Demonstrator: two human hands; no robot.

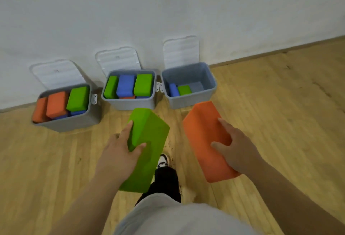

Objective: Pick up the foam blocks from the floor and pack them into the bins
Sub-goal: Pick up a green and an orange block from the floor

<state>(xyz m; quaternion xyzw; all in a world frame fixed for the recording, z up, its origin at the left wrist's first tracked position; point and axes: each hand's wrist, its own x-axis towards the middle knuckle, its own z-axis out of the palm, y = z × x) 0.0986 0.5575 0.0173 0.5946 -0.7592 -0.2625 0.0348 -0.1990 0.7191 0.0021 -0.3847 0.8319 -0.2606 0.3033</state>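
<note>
Left hand (119,152) gripped a green rectangular foam block (147,147), right hand (237,149) an orange rectangular foam block (203,137), both at frame centre; two grey plastic bins (128,102) at left looked full, the rightmost grey bin (188,100) nearly empty; floor showed no loose blocks

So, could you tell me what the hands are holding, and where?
Left hand grips the green block mid-length; right hand grips the orange block mid-length.

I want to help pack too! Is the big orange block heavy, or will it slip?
Probably light: the right hand holds the orange block up alone, by its side. It looks stiff, with no sag. The matte foam likely isn't slippery, and its flat faces shouldn't roll.
</note>
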